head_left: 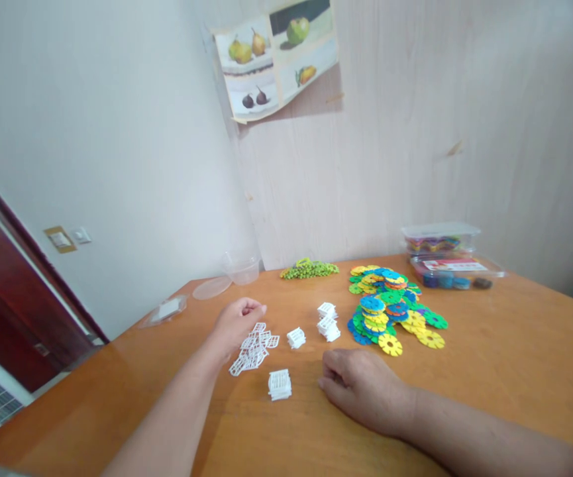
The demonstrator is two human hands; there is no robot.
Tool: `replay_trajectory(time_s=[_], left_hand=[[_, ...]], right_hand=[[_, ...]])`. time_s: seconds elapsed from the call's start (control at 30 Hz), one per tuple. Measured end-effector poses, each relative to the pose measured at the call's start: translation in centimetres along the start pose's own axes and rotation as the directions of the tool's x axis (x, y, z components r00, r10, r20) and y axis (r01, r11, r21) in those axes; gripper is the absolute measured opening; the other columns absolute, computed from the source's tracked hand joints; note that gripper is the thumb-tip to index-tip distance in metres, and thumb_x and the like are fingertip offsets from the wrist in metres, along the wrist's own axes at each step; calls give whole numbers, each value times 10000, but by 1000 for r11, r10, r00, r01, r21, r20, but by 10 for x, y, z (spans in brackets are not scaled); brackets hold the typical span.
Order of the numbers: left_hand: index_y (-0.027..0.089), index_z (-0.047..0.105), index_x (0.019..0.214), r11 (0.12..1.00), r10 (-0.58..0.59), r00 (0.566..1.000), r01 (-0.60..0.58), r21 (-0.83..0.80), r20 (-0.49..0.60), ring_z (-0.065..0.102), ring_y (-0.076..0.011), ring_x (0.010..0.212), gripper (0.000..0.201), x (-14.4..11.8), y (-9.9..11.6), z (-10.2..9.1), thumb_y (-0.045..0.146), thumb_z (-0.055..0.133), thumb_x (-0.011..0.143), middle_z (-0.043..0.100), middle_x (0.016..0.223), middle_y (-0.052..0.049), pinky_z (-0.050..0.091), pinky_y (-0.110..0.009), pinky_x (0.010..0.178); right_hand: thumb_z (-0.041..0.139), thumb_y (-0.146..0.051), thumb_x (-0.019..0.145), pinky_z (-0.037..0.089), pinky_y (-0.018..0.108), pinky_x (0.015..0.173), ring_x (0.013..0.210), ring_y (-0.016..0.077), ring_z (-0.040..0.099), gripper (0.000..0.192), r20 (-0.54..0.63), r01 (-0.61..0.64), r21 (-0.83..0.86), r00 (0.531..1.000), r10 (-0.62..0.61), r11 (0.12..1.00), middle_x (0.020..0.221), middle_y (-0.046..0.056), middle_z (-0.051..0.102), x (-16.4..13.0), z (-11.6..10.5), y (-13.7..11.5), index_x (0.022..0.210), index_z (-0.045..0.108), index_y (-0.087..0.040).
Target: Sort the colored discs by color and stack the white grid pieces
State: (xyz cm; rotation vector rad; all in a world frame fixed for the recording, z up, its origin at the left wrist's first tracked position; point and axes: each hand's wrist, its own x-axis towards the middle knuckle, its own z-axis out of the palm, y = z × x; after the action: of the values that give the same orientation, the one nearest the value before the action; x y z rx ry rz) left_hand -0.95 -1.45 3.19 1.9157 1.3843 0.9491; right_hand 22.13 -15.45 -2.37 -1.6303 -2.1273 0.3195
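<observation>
My left hand (239,321) is at the far left edge of a loose pile of flat white lattice pieces (251,351). Its fingers are bent and drawn together; whatever may be between them is hidden. My right hand (360,387) rests on the table, curled into a loose fist, with nothing showing in it. Between the hands stand small stacks of the same white pieces: a near stack (280,384), a middle stack (296,338), and farther back two adjoining stacks, a front one (328,328) and a rear one (326,310).
Beyond my right hand lies a heap of coloured notched discs (390,308). Green small pieces (310,268) are heaped near the wall. Plastic boxes (458,271) stand at the back right. A clear tub (242,268), its lid (211,287) and a plastic bag (164,310) lie left on the table (132,384).
</observation>
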Motion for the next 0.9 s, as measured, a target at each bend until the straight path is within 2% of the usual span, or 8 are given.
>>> replay_trajectory(time_s=[0.1, 0.17, 0.33, 0.53, 0.63, 0.73, 0.9], left_hand=[[158, 620, 803, 999, -9, 979, -1, -50, -203, 554, -158, 734, 398, -3, -22, -14, 549, 562, 764, 626, 744, -14, 415, -255, 684], [163, 602, 774, 997, -40, 962, 21, -71, -269, 542, -154, 698, 417, -5, -40, -18, 574, 530, 781, 612, 704, -8, 402, -249, 647], [179, 562, 684, 997, -73, 961, 69, -23, -268, 524, -142, 610, 410, -3, -76, -18, 564, 486, 800, 586, 628, 6, 362, -240, 577], [189, 566, 648, 996, -20, 973, 39, 77, -230, 516, -141, 580, 434, 5, -94, -16, 548, 415, 841, 582, 598, 3, 332, -247, 563], [194, 550, 628, 995, 1, 977, 20, 97, -215, 502, -138, 577, 444, 9, -95, -13, 552, 407, 847, 570, 584, 8, 310, -246, 556], [196, 539, 620, 991, 48, 978, -22, 129, -205, 480, -135, 581, 437, 11, -93, -9, 546, 412, 848, 543, 567, 19, 291, -247, 558], [192, 473, 592, 981, 147, 974, -120, 154, -175, 437, -119, 567, 446, 12, -90, -2, 535, 402, 868, 467, 547, 37, 249, -248, 542]], right_hand=[[516, -317, 857, 278, 244, 569, 644, 128, 538, 168, 5, -4, -8, 1000, 4, 1000, 728, -2, 651, -1, -1, 0, 740, 566, -206], [510, -305, 861, 289, 243, 569, 639, 127, 541, 166, 10, -11, -11, 1000, 11, 1000, 718, -5, 646, -1, -2, -1, 742, 569, -206], [506, -299, 869, 317, 245, 570, 639, 132, 544, 164, 24, -32, -5, 999, 32, 999, 713, -7, 641, -2, 0, 1, 756, 580, -205], [503, -306, 874, 335, 242, 552, 628, 132, 547, 179, 70, -56, 8, 996, 56, 998, 701, -8, 645, 5, -7, -7, 769, 607, -205], [493, -295, 879, 342, 238, 555, 632, 126, 548, 188, 81, 3, 2, 997, -3, 1000, 709, -10, 647, 24, -22, -24, 781, 626, -206], [502, -280, 866, 366, 235, 597, 679, 125, 556, 177, 48, 99, -41, 994, -97, 994, 771, 1, 655, 57, -32, -43, 823, 656, -205], [550, -286, 820, 394, 255, 666, 798, 163, 602, 266, 157, 125, -209, 983, -93, 970, 947, 58, 667, 116, -20, -63, 1023, 700, -203]])
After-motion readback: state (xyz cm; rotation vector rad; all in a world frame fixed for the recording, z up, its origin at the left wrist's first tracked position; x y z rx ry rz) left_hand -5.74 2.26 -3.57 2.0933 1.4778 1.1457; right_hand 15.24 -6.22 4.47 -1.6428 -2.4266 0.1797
